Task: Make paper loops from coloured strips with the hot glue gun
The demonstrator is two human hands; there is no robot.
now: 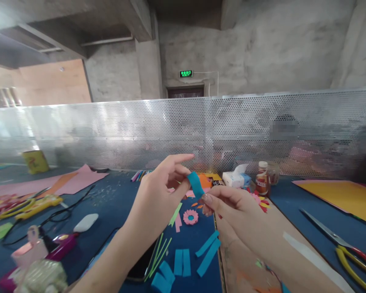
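Note:
A short blue strip (195, 185), of paper or felt, is held up between my two hands above the table. My left hand (167, 183) pinches its upper left end between thumb and fingers, with the index finger stretched out. The lower right end sits in the fingertips of my right hand (224, 201). Below them lies a pink ring-shaped flower (190, 217) with a blue centre. More blue strips (182, 262) lie nearer to me, beside thin green strips (160, 256). A dark phone (140, 264) is partly hidden under my left forearm.
Scissors (338, 240) with red and yellow handles lie at right, near yellow sheets (341, 197). A brown bottle (262, 179) and tissue pack (236, 178) stand behind. At left are a yellow glue gun (42, 205), its cable and a white case (86, 222). A perforated metal screen (140, 134) borders the table.

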